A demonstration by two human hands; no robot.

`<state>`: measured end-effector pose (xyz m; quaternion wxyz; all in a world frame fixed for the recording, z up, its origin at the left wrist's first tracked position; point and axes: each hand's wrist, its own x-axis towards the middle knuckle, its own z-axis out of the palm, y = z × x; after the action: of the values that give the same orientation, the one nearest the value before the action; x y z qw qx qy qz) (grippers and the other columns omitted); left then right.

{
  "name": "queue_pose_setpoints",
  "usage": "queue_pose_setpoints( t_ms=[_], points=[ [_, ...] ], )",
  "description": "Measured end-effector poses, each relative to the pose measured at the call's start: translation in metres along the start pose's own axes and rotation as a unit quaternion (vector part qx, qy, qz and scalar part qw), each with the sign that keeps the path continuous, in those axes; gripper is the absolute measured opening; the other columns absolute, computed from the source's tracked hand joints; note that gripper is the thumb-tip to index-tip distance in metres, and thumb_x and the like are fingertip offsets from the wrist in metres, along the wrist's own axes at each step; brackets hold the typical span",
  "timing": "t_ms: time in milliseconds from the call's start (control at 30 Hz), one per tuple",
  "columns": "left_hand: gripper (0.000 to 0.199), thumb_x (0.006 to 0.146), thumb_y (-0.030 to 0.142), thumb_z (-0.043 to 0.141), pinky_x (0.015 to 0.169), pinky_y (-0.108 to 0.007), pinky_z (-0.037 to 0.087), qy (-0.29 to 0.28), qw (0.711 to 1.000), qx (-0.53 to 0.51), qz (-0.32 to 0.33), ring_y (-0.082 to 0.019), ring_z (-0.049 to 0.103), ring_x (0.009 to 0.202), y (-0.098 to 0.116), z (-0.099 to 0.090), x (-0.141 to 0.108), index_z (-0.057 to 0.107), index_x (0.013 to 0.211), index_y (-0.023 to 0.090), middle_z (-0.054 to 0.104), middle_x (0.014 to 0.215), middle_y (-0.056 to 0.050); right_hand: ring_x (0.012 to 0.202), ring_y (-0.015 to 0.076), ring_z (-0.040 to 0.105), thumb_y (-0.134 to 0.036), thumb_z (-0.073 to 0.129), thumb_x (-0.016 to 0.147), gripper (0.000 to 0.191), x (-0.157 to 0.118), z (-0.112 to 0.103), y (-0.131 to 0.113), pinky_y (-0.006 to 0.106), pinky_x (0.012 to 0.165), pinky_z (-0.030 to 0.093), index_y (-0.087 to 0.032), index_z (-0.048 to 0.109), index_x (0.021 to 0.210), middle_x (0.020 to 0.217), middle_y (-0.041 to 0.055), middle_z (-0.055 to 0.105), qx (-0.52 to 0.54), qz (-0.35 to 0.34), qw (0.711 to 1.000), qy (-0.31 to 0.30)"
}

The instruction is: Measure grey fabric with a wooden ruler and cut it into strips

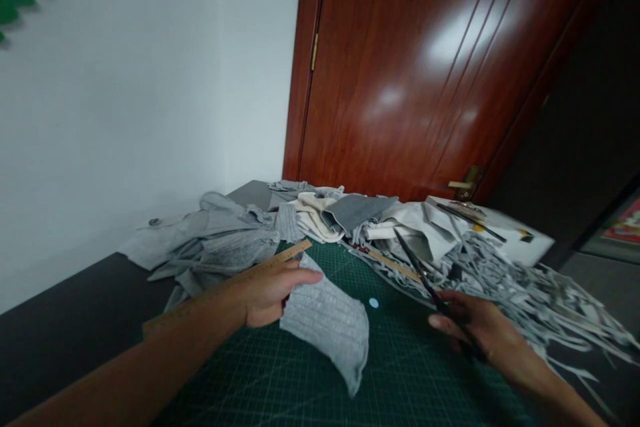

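My left hand is closed on one end of a grey ribbed fabric piece, which hangs over the green cutting mat. In my right hand are black scissors, their blades pointing up and to the left, apart from the fabric. A wooden ruler passes behind my left hand and forearm. Right of the held fabric, a small pale disc rests on the mat.
Crumpled grey garments lie at the back left by the wall. Folded white and grey cloths are at the back middle. Cut fabric strips heap up on the right, before a white box. Another ruler lies near them.
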<state>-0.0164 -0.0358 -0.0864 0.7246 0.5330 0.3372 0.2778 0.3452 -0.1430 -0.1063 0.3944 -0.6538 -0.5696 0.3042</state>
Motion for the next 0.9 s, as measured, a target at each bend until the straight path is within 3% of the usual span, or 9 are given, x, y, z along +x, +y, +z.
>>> queue_pose_setpoints(
  t_ms=[33, 100, 133, 233, 333, 467, 633, 767, 900],
  points=[
    [0.027, 0.072, 0.039, 0.081, 0.077, -0.034, 0.057, 0.013, 0.998, -0.053, 0.011, -0.024, 0.074, 0.08, 0.0, 0.005, -0.002, 0.07, 0.083, 0.017, 0.077, 0.082, -0.007, 0.058, 0.0235, 0.069, -0.062, 0.086, 0.071, 0.056, -0.002, 0.011, -0.008, 0.032, 0.053, 0.052, -0.02, 0.066, 0.102, 0.069, 0.0039, 0.076, 0.057, 0.004, 0.998, -0.01],
    [0.021, 0.079, 0.033, 0.079, 0.084, -0.039, 0.058, 0.045, 0.987, -0.154, 0.029, -0.027, 0.075, 0.083, 0.004, 0.015, -0.005, 0.07, 0.086, 0.016, 0.079, 0.086, -0.011, 0.075, 0.0256, 0.077, -0.057, 0.089, 0.073, 0.056, -0.003, 0.035, -0.028, 0.036, 0.069, 0.062, -0.022, 0.059, 0.104, 0.098, 0.0097, 0.081, 0.206, -0.002, 0.979, -0.004],
    [0.017, 0.083, 0.029, 0.077, 0.087, -0.041, 0.058, 0.061, 0.976, -0.205, 0.041, -0.028, 0.076, 0.086, 0.007, 0.021, -0.007, 0.071, 0.089, 0.014, 0.079, 0.088, -0.013, 0.076, 0.0245, 0.078, -0.054, 0.091, 0.073, 0.057, -0.003, 0.047, -0.039, 0.036, 0.07, 0.063, -0.023, 0.056, 0.104, 0.107, 0.0113, 0.081, 0.26, -0.008, 0.966, 0.005],
    [0.018, 0.094, 0.022, 0.064, 0.091, -0.043, 0.059, 0.099, 0.944, -0.301, 0.09, -0.031, 0.077, 0.095, 0.015, 0.035, -0.011, 0.073, 0.104, 0.01, 0.08, 0.095, -0.017, 0.071, 0.0215, 0.078, -0.052, 0.091, 0.076, 0.055, 0.0, 0.083, -0.069, 0.025, 0.054, 0.056, -0.021, 0.055, 0.102, 0.103, 0.0128, 0.081, 0.338, -0.025, 0.941, 0.006],
    [0.026, 0.1, 0.022, 0.055, 0.094, -0.044, 0.059, 0.111, 0.921, -0.353, 0.124, -0.034, 0.076, 0.103, 0.016, 0.041, -0.016, 0.073, 0.11, 0.006, 0.08, 0.101, -0.019, 0.082, 0.027, 0.081, -0.057, 0.088, 0.079, 0.057, 0.005, 0.115, -0.088, 0.019, 0.045, 0.047, -0.018, 0.056, 0.106, 0.107, 0.0168, 0.08, 0.374, -0.007, 0.927, -0.029],
    [0.028, 0.095, 0.025, 0.064, 0.097, -0.048, 0.058, 0.093, 0.913, -0.362, 0.166, -0.038, 0.075, 0.108, 0.008, 0.038, -0.021, 0.075, 0.112, 0.006, 0.08, 0.107, -0.019, 0.09, 0.0269, 0.08, -0.051, 0.091, 0.077, 0.056, 0.016, 0.147, -0.098, 0.016, 0.041, 0.042, -0.017, 0.059, 0.107, 0.109, 0.0145, 0.078, 0.427, 0.022, 0.901, -0.069],
    [0.042, 0.072, 0.013, 0.084, 0.099, -0.047, 0.058, 0.122, 0.914, -0.316, 0.224, -0.039, 0.075, 0.107, -0.002, 0.034, -0.021, 0.078, 0.114, 0.009, 0.082, 0.104, -0.015, 0.066, 0.0134, 0.067, -0.033, 0.101, 0.063, 0.051, 0.03, 0.156, -0.1, 0.014, 0.04, 0.04, -0.018, 0.061, 0.09, 0.075, -0.0007, 0.069, 0.463, -0.006, 0.886, -0.007],
    [0.04, 0.075, 0.016, 0.084, 0.098, -0.05, 0.058, 0.091, 0.93, -0.302, 0.189, -0.039, 0.076, 0.105, -0.007, 0.033, -0.021, 0.079, 0.114, 0.01, 0.082, 0.103, -0.016, 0.049, 0.0072, 0.05, -0.033, 0.1, 0.065, 0.05, 0.03, 0.149, -0.096, 0.015, 0.041, 0.039, -0.019, 0.058, 0.086, 0.064, -0.004, 0.065, 0.469, -0.019, 0.883, 0.003],
    [0.052, 0.074, 0.012, 0.082, 0.098, -0.049, 0.057, 0.073, 0.938, -0.298, 0.159, -0.039, 0.074, 0.111, -0.014, 0.036, -0.02, 0.076, 0.125, 0.015, 0.081, 0.109, -0.014, 0.043, 0.0066, 0.046, -0.034, 0.1, 0.063, 0.054, 0.029, 0.143, -0.089, 0.016, 0.04, 0.038, -0.021, 0.056, 0.089, 0.055, -0.0081, 0.06, 0.473, -0.016, 0.881, 0.013]
  ],
)
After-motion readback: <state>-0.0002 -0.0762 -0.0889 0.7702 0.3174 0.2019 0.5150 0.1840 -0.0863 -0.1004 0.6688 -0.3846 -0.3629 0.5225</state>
